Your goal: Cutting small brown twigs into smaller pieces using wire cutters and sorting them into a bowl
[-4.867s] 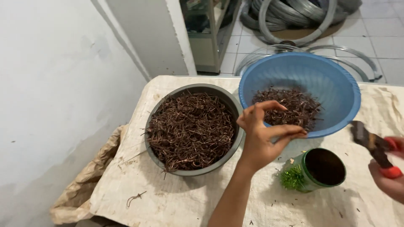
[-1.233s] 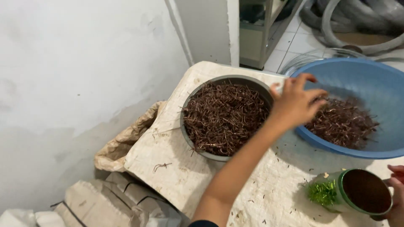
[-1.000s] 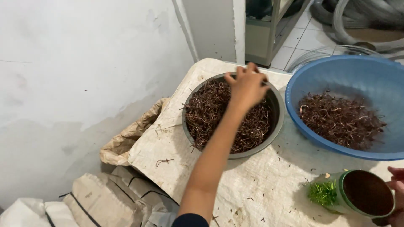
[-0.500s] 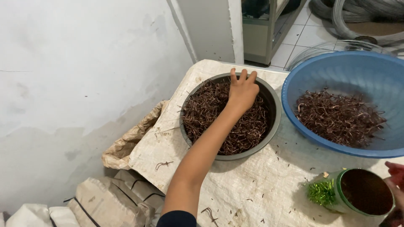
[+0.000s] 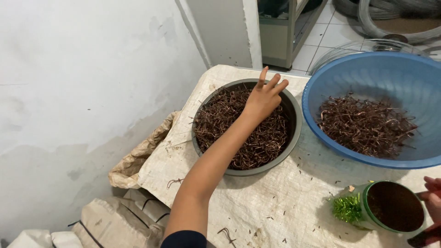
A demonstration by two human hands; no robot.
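My left hand reaches into a grey metal bowl full of short, curled brown wire pieces. Three fingers stick up; the thumb and forefinger are down among the wires, and their grip is hidden. My right hand shows only at the lower right edge, its fingers curled on a dark tool with a red handle that is mostly cut off. It sits right beside a green can with dark contents.
A big blue plastic basin at the right holds a smaller heap of the same brown wire. Everything stands on a white woven sack over a table. Sacks lie below left, by a white wall. Coiled hoses lie on the tiled floor behind.
My left hand moved from the blue basin to the grey bowl, lay flat on the wires, and now has its outer fingers lifted. The view has shifted slightly.
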